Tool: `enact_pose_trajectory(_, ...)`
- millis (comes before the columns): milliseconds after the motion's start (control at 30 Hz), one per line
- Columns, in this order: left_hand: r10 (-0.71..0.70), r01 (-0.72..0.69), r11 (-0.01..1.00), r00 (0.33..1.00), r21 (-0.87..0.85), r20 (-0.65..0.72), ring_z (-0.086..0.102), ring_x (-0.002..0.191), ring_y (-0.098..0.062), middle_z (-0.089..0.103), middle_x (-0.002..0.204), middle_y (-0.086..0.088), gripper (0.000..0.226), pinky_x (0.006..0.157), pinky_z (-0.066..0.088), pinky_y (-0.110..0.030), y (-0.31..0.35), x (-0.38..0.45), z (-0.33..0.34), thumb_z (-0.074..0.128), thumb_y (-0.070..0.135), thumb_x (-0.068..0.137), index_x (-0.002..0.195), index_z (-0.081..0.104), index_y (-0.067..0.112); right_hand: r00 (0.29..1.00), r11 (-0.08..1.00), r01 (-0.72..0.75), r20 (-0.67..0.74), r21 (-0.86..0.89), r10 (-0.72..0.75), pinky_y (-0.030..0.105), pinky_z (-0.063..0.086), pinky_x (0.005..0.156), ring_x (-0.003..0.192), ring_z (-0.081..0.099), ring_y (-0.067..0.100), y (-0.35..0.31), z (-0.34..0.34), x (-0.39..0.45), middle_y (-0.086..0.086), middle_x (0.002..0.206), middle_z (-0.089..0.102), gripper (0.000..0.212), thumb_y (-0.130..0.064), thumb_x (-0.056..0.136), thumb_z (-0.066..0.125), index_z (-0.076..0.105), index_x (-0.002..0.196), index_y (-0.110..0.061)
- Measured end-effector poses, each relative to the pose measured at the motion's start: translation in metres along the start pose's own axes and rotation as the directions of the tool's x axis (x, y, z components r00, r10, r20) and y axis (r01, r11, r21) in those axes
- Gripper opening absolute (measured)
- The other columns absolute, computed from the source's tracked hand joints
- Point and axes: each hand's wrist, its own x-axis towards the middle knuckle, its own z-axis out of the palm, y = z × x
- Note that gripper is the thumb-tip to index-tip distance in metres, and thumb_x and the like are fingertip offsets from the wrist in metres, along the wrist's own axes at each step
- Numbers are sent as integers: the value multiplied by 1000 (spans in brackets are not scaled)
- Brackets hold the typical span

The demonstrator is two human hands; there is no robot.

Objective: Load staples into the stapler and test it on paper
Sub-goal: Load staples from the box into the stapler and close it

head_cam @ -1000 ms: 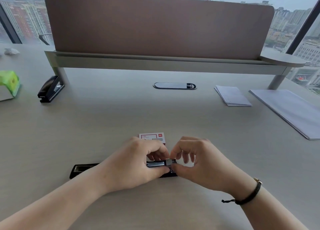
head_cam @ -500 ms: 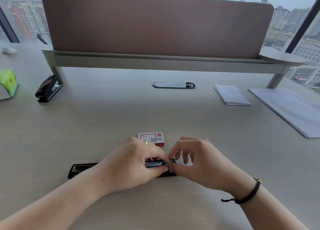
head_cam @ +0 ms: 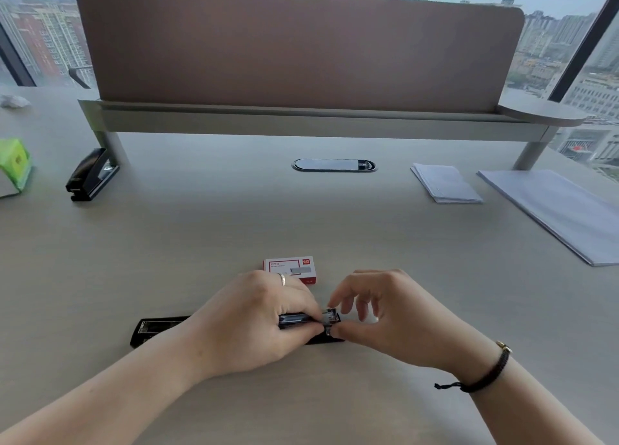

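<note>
A black stapler (head_cam: 157, 329) lies flipped open and flat on the desk near me, its top cover stretched out to the left. My left hand (head_cam: 254, 320) grips the metal staple channel (head_cam: 294, 319) at the middle. My right hand (head_cam: 388, 317) pinches the channel's front end (head_cam: 330, 317) between thumb and forefinger, its other fingers loosely raised. Just behind my hands sits a small red and white staple box (head_cam: 290, 269), closed. Whether staples lie in the channel is hidden by my fingers.
A second black stapler (head_cam: 90, 175) stands at the far left by the divider's leg. Folded white paper (head_cam: 445, 183) and a larger paper stack (head_cam: 556, 210) lie at the right. A green object (head_cam: 15, 166) is at the left edge. A cable grommet (head_cam: 333, 165) sits mid-desk.
Both hands stay on the stapler's channel. My left hand has shifted slightly, so more of the staple box shows behind it.
</note>
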Motion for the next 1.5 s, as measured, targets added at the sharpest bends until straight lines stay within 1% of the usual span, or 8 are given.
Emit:
enact_pose_trajectory(300,-40,44,999,990,-21,136,65,98,5,72,104,23,26,84,54,-31,-1,1,-4,67,35,88,113,69,41,1000,991,-31,-3,129,31,18,45,60,64,56,4,-1,12,4,-13,78,63,14,-30,73,84,72,80,-29)
enact_pose_trajectory(500,-234,264,955,950,-132,206,67,86,4,72,99,19,55,77,53,-15,-7,-2,-22,83,34,73,115,56,57,998,986,-65,-12,151,67,14,43,57,62,53,2,1,16,6,-15,77,61,17,-29,71,86,70,75,-31)
enact_pose_trajectory(833,-350,350,936,926,24,139,62,92,9,66,95,29,31,76,46,-7,-25,-49,-49,80,38,73,98,64,47,997,981,-65,-25,181,71,14,42,57,59,51,1,3,19,6,-17,69,60,18,-27,69,88,73,78,-24)
enact_pose_trajectory(1067,-346,329,937,923,121,168,62,82,-1,65,98,28,30,69,48,-15,-19,-62,-65,71,30,78,100,64,50,996,979,-82,-20,188,88,16,41,57,57,51,1,2,19,5,-9,68,60,18,-28,69,89,73,77,-24)
enact_pose_trajectory(1167,-321,290,935,936,205,143,61,83,5,65,99,33,31,67,44,-10,-15,-60,-74,70,31,78,101,66,51,994,977,-101,-18,188,106,16,41,55,55,50,0,0,20,5,-11,64,59,19,-30,68,89,71,76,-26)
enact_pose_trajectory(1267,-278,224,924,950,310,144,59,87,14,63,97,40,31,70,45,-9,-9,-57,-87,68,39,77,102,65,57,996,979,-91,-3,180,93,15,40,54,54,50,0,-1,20,4,-14,65,60,20,-30,69,88,71,75,-26)
enact_pose_trajectory(1367,-278,157,893,929,421,244,58,89,9,64,98,34,31,76,50,-21,-4,-53,-95,62,52,79,106,58,67,998,987,-62,30,150,58,19,41,56,56,50,1,-4,21,4,-6,77,64,18,-32,69,87,70,74,-28)
enact_pose_trajectory(1500,-265,141,872,941,469,210,56,87,9,63,97,32,32,77,50,-22,-2,-47,-97,62,56,76,107,57,64,999,990,-42,33,136,38,22,41,58,58,50,2,-3,23,4,-1,84,64,18,-34,69,87,70,74,-31)
